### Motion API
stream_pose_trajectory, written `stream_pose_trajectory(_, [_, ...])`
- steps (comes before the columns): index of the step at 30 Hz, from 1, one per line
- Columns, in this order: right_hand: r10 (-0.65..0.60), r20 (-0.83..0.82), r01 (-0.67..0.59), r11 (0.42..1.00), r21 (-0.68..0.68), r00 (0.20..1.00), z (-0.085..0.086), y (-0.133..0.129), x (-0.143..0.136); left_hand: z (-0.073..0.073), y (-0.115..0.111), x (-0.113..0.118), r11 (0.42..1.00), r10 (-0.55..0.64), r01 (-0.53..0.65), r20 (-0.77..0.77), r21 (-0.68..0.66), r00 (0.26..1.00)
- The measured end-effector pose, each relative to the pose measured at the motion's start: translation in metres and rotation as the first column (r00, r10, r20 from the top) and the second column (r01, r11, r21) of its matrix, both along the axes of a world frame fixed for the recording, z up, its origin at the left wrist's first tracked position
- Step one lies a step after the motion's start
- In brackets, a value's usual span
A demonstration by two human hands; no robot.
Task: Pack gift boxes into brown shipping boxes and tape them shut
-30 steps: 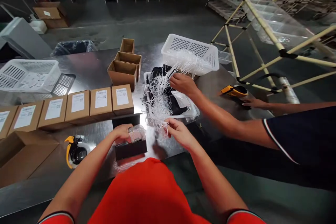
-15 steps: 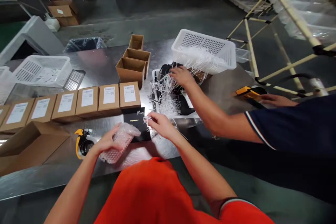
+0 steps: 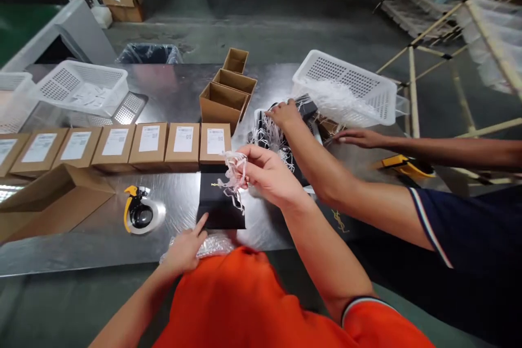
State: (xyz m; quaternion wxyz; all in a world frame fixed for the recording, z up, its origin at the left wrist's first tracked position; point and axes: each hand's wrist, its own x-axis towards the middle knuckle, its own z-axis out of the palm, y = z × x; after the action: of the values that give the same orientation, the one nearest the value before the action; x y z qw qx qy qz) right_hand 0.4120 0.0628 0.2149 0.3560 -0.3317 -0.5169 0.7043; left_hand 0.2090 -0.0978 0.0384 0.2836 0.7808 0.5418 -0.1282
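Observation:
My right hand is raised over the table with fingers pinched on a tuft of white shredded paper, loose strips dangling from it. Below lies a black gift box or bag with small gold lettering, partly hidden by the strips. My left hand rests low at the table's front edge, index finger stretched out to the black item's near left corner. Bubble wrap lies beside and partly under that hand; whether anything is wrapped inside cannot be made out.
Labelled cartons form a row at left, with open cartons behind. A yellow-handled tape dispenser sits nearer me. White baskets stand at the back. On the right, a co-worker's arms reach over a bin of black items and shredded paper.
My right hand has risen with a larger bunch of paper strips. The bubble wrap has come down to the table edge, and my left hand's index finger now points out. The view has shifted.

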Motion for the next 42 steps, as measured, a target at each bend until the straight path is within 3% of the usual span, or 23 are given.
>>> stream_pose_trajectory(3, [-0.005,-0.126,-0.016,0.986,-0.164,0.992,-0.004,-0.006,-0.010,-0.019,-0.024,-0.005,0.994,-0.098,0.099,-0.028,0.055,0.995])
stream_pose_trajectory(5, [-0.015,-0.132,-0.022,0.961,-0.274,0.991,-0.018,-0.009,-0.017,-0.031,-0.039,-0.008,0.985,-0.158,0.161,-0.072,0.053,0.985])
stream_pose_trajectory(9, [0.104,-0.030,-0.107,0.900,-0.423,0.994,-0.077,-0.022,-0.027,-0.048,-0.066,-0.009,0.981,-0.187,0.190,-0.086,0.038,0.979])
stream_pose_trajectory(11, [0.229,0.177,-0.148,0.913,-0.379,0.957,-0.116,-0.034,-0.029,-0.054,-0.077,-0.008,0.989,-0.137,0.139,-0.036,0.051,0.990])
stream_pose_trajectory(12, [0.293,0.351,-0.183,0.931,-0.315,0.889,-0.136,-0.042,-0.030,-0.057,-0.082,-0.006,0.993,-0.104,0.104,-0.007,0.054,0.995])
stream_pose_trajectory(14, [0.337,0.689,-0.308,0.936,-0.171,0.642,-0.171,-0.060,-0.034,-0.064,-0.090,-0.002,0.999,-0.034,0.033,0.033,0.040,0.999])
stream_pose_trajectory(16, [0.302,0.837,-0.422,0.902,-0.096,0.456,-0.194,-0.078,-0.040,-0.073,-0.095,0.004,1.000,0.025,-0.025,0.022,0.018,0.999])
stream_pose_trajectory(17, [0.297,0.852,-0.450,0.889,-0.083,0.432,-0.200,-0.086,-0.043,-0.078,-0.096,0.008,0.999,0.044,-0.044,0.006,0.010,0.999])
stream_pose_trajectory(20, [0.310,0.889,-0.586,0.808,-0.060,0.336,-0.201,-0.100,-0.050,-0.084,-0.097,0.018,0.998,0.058,-0.058,-0.023,-0.009,0.998])
stream_pose_trajectory(23, [0.175,0.953,-0.705,0.708,0.052,0.246,-0.192,-0.104,-0.038,-0.073,-0.093,0.022,0.999,0.038,-0.038,0.012,0.003,0.999])
stream_pose_trajectory(26, [0.024,0.934,-0.611,0.762,0.214,0.356,-0.192,-0.111,-0.006,-0.054,-0.083,0.017,0.999,0.024,-0.025,0.028,0.034,0.999])
stream_pose_trajectory(29, [-0.036,0.912,-0.532,0.802,0.271,0.409,-0.211,-0.129,0.027,-0.047,-0.070,0.012,1.000,-0.024,0.024,0.021,-0.006,0.999])
stream_pose_trajectory(32, [-0.064,0.896,-0.532,0.786,0.316,0.439,-0.239,-0.141,0.044,-0.060,-0.062,0.012,0.997,-0.055,0.055,0.010,-0.061,0.998])
stream_pose_trajectory(35, [-0.083,0.875,-0.546,0.752,0.369,0.477,-0.257,-0.135,0.044,-0.076,-0.059,0.014,0.997,-0.039,0.037,-0.027,-0.070,0.999])
stream_pose_trajectory(38, [-0.192,0.892,-0.506,0.766,0.397,0.409,-0.252,-0.112,0.041,-0.082,-0.056,0.014,0.997,-0.043,0.041,-0.027,-0.058,0.999])
stream_pose_trajectory(40, [-0.300,0.899,-0.452,0.785,0.423,0.321,-0.242,-0.094,0.040,-0.079,-0.050,0.013,0.996,-0.066,0.065,-0.017,-0.054,0.998])
stream_pose_trajectory(42, [-0.329,0.909,-0.438,0.799,0.412,0.256,-0.234,-0.077,0.039,-0.074,-0.043,0.013,0.996,-0.067,0.066,-0.015,-0.060,0.998])
